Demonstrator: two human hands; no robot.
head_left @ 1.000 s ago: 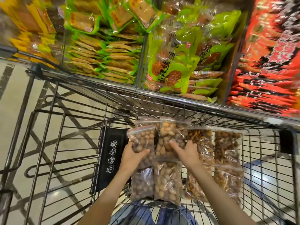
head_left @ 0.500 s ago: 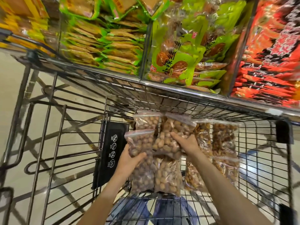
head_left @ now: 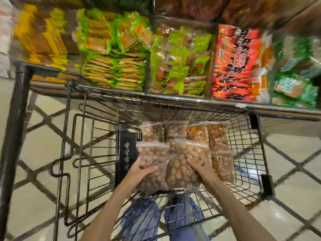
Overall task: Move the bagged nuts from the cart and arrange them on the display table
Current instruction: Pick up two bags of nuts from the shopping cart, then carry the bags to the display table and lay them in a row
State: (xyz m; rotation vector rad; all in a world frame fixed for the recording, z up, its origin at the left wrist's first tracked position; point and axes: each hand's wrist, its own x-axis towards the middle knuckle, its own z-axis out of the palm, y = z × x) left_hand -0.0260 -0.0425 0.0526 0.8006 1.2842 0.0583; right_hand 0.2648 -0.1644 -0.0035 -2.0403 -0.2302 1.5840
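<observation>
Several clear zip bags of nuts lie in the wire cart basket (head_left: pixel 250 171). My left hand (head_left: pixel 140 171) grips the lower part of a bag of dark round nuts (head_left: pixel 152 153), thumb on its front. My right hand (head_left: pixel 199 166) grips a bag of paler nuts (head_left: pixel 187 153) beside it, fingers spread over its front. Both bags are lifted a little above the others. More bags lie behind: a brown one (head_left: pixel 151 132), an orange one (head_left: pixel 197 133) and two at the right (head_left: pixel 218 136), (head_left: pixel 223 166).
The cart's front rim (head_left: pixel 173 98) stands against display bins of packaged snacks: yellow packs (head_left: pixel 40 37), green packs (head_left: pixel 112 66), green bags (head_left: pixel 177 66), red packs (head_left: pixel 236 66). A black child-seat flap (head_left: pixel 127 153) sits left of the bags. Patterned tiled floor lies below.
Both hands have drawn the two bags up and toward me, away from the stack. The camera has tilted up, showing more of the display bins.
</observation>
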